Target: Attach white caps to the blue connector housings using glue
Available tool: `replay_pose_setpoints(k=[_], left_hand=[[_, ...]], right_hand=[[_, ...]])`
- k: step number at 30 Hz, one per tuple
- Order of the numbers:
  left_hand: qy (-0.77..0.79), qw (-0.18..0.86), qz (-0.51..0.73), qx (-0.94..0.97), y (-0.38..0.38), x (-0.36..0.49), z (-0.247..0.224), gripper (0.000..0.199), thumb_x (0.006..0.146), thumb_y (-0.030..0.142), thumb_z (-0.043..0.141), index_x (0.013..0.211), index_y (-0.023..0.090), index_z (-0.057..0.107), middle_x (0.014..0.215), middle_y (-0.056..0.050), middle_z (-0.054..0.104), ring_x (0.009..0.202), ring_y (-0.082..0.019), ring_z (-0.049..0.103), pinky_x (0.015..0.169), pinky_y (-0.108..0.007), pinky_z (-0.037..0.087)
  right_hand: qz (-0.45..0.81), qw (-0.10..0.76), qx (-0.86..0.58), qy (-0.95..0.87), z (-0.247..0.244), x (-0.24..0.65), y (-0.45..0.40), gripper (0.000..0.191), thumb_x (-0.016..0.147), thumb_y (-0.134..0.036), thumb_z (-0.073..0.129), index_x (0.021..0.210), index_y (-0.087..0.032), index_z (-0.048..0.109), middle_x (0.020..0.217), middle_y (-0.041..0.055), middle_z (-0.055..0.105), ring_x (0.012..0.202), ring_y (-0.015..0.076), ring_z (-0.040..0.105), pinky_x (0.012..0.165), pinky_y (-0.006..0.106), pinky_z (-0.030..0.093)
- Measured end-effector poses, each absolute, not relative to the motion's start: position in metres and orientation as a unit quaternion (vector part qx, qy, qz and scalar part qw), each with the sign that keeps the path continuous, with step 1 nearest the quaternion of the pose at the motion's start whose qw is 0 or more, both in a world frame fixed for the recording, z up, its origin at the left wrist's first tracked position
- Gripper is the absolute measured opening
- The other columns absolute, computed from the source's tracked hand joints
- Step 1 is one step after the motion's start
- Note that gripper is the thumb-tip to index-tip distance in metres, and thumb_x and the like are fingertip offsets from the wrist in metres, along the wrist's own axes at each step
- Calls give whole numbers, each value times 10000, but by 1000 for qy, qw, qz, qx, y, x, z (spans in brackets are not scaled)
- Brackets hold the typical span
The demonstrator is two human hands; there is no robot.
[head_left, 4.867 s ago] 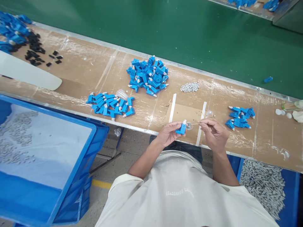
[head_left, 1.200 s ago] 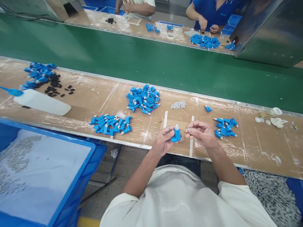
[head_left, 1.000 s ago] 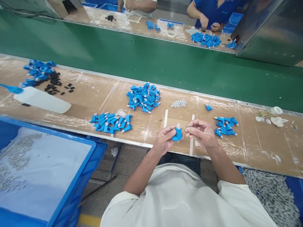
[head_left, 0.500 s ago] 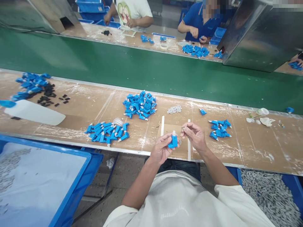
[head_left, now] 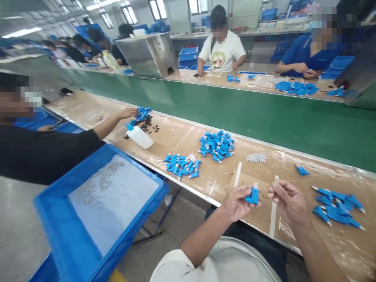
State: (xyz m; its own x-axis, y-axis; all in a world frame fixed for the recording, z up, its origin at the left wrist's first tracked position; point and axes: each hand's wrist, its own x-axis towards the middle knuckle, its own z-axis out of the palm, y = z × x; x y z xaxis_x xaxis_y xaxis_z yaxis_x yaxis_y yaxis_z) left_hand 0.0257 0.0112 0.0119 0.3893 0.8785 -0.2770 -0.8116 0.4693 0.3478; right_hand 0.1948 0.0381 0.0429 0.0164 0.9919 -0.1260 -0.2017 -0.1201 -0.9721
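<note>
My left hand (head_left: 235, 203) is closed on a small blue plastic part with a whitish tip (head_left: 253, 195), the tip pointing up. To its right, my right hand (head_left: 290, 200) is pinched, thumb against fingers; whatever sits in the pinch is too small to make out. The two hands are apart, above a cardboard patch between two white tape strips (head_left: 274, 211). Beyond them lies a cluster of small whitish pieces (head_left: 256, 158). A single blue part (head_left: 302, 170) lies past my right hand, and a group of similar parts (head_left: 337, 205) is to the right.
Two piles of blue parts (head_left: 217, 145) (head_left: 182, 166) lie left of my hands. Farther left are a white bottle (head_left: 140, 136), black pieces (head_left: 147, 125) and a co-worker's hand (head_left: 128, 113). A blue tray (head_left: 55, 219) stands lower left. Beyond the green belt (head_left: 188, 98), other people work.
My view has swung left and up, bringing a co-worker in black sleeves into sight. My left hand still holds the blue part, and my right hand stays pinched, apart from it.
</note>
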Motion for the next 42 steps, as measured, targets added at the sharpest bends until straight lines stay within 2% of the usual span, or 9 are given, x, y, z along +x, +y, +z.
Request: replay_pose_setpoints(k=[9,13,15,19,23,32,38,42], left_hand=[[179,846,494,94,20,24,-1,418,608,337,916,866,55,746,725,-106,696,619,-169,666,529,-247,420],[212,825,516,86,10,20,8,406,585,327,935,839,79,739,767,-98,714,648,-155,656,589,-256,476],[242,810,526,94,3,16,14,428,563,342,954,840,97,740,775,-82,722,656,-138,646,598,-241,484],[290,792,519,142,-2,7,19,438,610,377,936,906,115,748,810,-67,729,642,-114,612,574,-230,468],[308,774,520,187,-6,4,20,479,618,455,932,923,127,761,802,-45,716,646,-108,598,584,-230,472],[335,727,552,233,-8,6,27,469,607,505,936,889,157,796,808,-41,719,693,-120,609,619,-227,482],[344,705,563,260,-8,7,21,453,636,526,914,901,176,802,843,-44,713,735,-141,611,653,-248,507],[352,682,572,289,-9,9,14,415,706,521,873,936,182,805,892,-58,723,779,-155,630,716,-269,517]], right_hand=[[551,532,-478,-430,39,199,41,346,586,-462,966,777,-238,784,666,50,736,517,182,705,377,199,525],[550,537,-465,-440,53,191,30,378,598,-487,962,763,-216,756,635,41,720,500,164,692,391,193,526],[572,500,-461,-459,61,184,20,408,632,-527,939,770,-200,737,633,37,716,488,153,680,423,209,554],[616,433,-452,-478,68,172,9,392,727,-525,884,800,-179,715,679,44,726,537,152,699,463,223,573],[637,423,-428,-483,67,166,3,373,763,-504,861,816,-172,697,708,33,714,534,124,652,419,203,522],[639,432,-444,-456,59,160,0,391,763,-526,851,815,-188,662,573,-46,573,424,71,449,349,186,392],[619,445,-455,-461,54,156,-1,413,777,-567,825,808,-195,650,599,-47,551,435,71,435,351,195,376],[584,451,-469,-484,53,156,-2,395,821,-556,792,812,-188,648,631,-39,572,414,60,436,361,202,378]])
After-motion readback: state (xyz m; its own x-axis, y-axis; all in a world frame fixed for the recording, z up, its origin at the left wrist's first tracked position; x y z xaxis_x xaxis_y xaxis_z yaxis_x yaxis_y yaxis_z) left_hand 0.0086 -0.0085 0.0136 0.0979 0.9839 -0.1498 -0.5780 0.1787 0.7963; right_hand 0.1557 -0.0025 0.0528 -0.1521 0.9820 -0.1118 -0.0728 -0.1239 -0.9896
